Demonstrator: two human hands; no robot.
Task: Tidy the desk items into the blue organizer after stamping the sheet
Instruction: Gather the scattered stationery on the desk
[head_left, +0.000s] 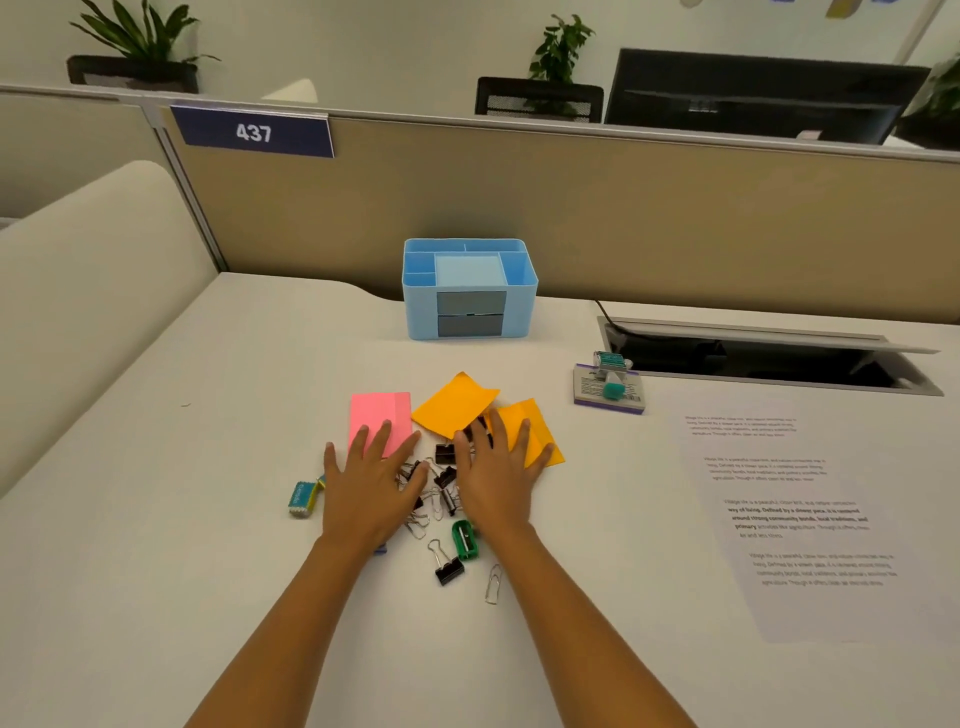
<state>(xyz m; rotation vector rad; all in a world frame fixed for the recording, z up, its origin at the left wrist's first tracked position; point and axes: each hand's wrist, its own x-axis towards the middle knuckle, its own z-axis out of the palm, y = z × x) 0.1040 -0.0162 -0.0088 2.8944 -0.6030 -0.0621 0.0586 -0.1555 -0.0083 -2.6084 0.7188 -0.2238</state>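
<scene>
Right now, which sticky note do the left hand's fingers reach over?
The pink note, leftmost and the only one not orange; fingers of the left hand overlap its near edge.

Head view looks forward and down, seemingly close over the desk (182, 519)

- A smooth white tabletop (156, 597) fills the foreground, evenly lit, with only soft shadows.
- A beige fabric partition panel (571, 218) with a pale metal top rail stands along its far edge.
- A dark blue rectangular number plate (253, 133) reading "437" hangs at the panel's upper left.
- A cream rounded side panel (93, 291) curves along the left.
- A grey-framed open cable hatch (753, 358) is sunk into the tabletop at right, and a black cable (605, 312) runs into it.
- Behind the partition are a black flat monitor (753, 93), two leafy green potted plants (137, 31) (558, 49) and a plain off-white wall (389, 41).
</scene>
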